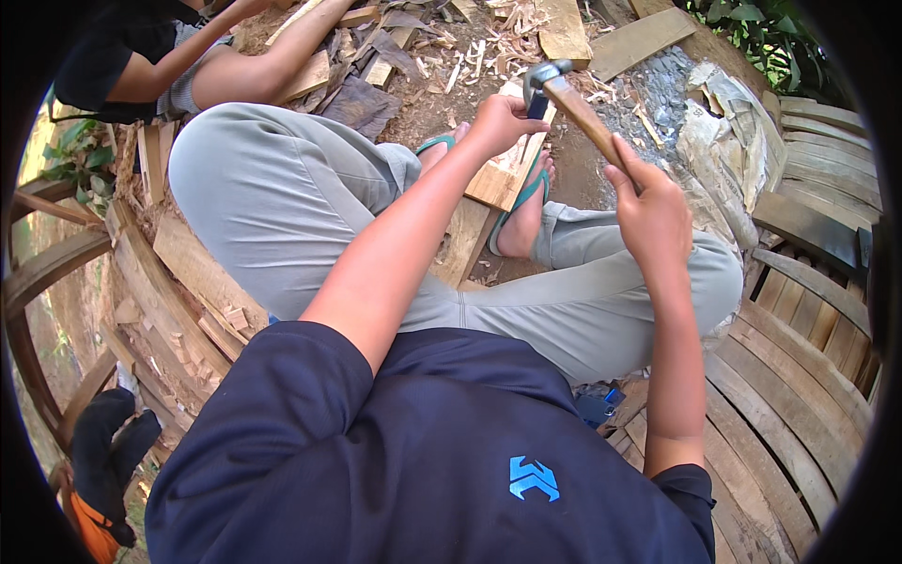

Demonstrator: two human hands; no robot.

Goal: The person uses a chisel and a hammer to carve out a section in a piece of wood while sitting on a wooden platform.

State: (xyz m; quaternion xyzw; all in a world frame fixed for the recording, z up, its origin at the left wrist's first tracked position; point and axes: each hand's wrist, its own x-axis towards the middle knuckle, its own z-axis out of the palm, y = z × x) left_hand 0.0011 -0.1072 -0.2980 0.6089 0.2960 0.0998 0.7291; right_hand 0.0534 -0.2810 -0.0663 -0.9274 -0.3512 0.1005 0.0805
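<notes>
My right hand [655,218] is closed round the wooden handle of a hammer [584,115]. Its metal head is at the top of the dark-handled chisel [537,105], though whether they touch I cannot tell. That chisel stands over a pale wooden board [503,179], pinched in the fingers of my left hand [500,124]. Most of its blade is hidden. The board lies between my feet, its near end resting across another piece of wood [462,242].
Wood chips and offcuts [470,56] litter the ground ahead. Another person's bare leg [254,73] reaches in at the upper left. A crumpled pale sheet [723,132] lies at right, beside stacked wooden slats [789,414]. Timber pieces [169,282] lie at left.
</notes>
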